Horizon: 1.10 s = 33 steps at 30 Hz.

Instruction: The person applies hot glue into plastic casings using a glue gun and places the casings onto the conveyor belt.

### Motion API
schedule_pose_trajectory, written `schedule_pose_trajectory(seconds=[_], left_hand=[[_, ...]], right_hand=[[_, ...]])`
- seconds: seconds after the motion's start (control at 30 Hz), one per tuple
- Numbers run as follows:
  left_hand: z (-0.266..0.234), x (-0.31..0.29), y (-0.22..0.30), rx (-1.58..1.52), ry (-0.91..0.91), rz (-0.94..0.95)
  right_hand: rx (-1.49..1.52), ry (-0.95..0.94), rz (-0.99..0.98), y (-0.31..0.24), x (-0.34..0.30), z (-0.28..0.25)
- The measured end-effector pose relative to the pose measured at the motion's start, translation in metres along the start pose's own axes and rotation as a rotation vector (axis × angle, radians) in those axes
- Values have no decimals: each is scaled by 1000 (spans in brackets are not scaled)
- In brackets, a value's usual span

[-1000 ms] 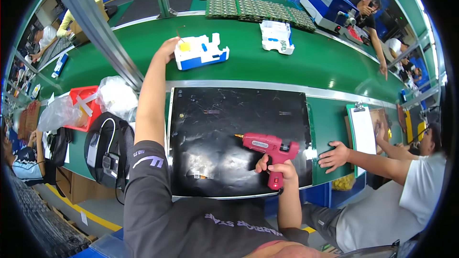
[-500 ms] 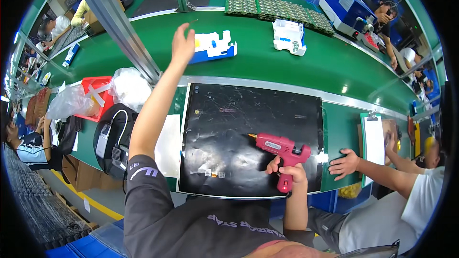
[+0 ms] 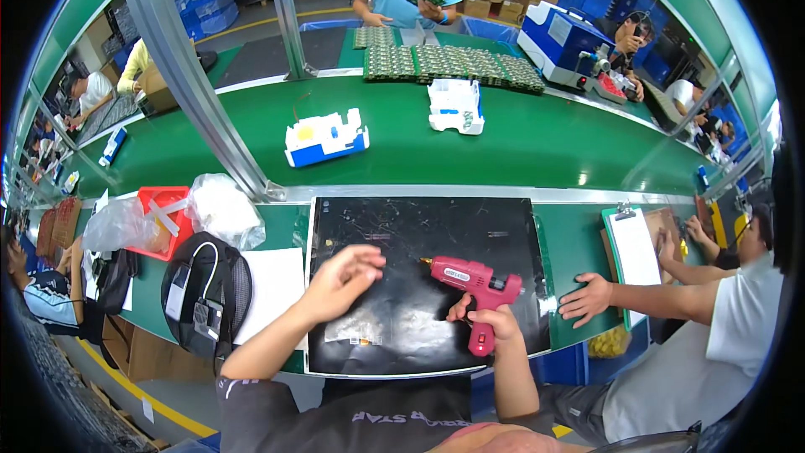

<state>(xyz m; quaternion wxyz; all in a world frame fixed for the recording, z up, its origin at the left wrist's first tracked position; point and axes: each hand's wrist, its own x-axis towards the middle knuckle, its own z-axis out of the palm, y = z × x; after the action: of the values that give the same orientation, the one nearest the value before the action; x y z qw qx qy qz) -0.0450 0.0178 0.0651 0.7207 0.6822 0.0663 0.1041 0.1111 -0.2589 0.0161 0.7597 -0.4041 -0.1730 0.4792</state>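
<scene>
Glue gun hangs over a black mat, right hand gripping it, left hand uncurled, green conveyor beyond.

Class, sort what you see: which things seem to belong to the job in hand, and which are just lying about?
Probably the job:
Pink glue gun, in the right grip
Black mat, below it
Nearer white-and-blue casing, on the green belt

Apparently lying about:
Black bag
White sheet, beside the bag
Red bin
Clipboard
</scene>
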Motion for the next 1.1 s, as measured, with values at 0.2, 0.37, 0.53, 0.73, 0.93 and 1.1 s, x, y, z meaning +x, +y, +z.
schedule_pose_trajectory(seconds=[0.2, 0.37, 0.53, 0.73, 0.93, 1.1], left_hand=[[9, -23, -1, 13, -46, -115], [12, -25, -17, -69, -73, -177], [24, -16, -28, 158, -225, -186], [36, -8, -48, 364, -209, 2], [34, -11, -58, 318, -160, -35], [31, -5, -52, 395, -132, 17]], right_hand=[[-63, -17, -44, -13, 10, 9], [-78, -30, -60, -17, 24, 8], [-96, 3, -46, -20, 42, 4], [-79, 26, -13, -12, 53, -1], [-67, 55, 42, -3, 48, -13], [-103, 89, 65, -8, 50, -7]])
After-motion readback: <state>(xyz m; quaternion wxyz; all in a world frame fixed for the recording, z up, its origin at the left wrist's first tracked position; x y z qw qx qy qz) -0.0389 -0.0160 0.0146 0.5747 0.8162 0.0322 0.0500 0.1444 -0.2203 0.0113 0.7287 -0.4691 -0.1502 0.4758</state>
